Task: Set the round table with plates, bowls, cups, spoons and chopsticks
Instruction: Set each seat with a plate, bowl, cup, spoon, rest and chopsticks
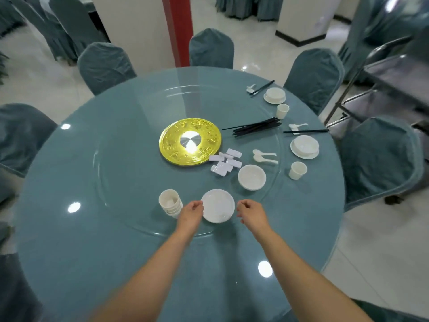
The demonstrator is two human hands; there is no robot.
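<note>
— Where do your hands stand now?
— Your left hand [191,211] touches the plate [217,205] at its 9 o'clock rim, fingers loosely curled, holding nothing. Your right hand [250,211] waits just beside its 3 o'clock rim, also loosely curled.
— And around the plate?
— Stacked cups [170,202] at 9 o'clock, a bowl [251,177] at 1 o'clock, loose chopsticks [256,127] farther at 1 o'clock.

Two bare hands, left hand [191,210] and right hand [250,211], either side of a white plate [217,205], stacked cups [170,202] just beside, round table [92,228], fingers loosely curled
</note>
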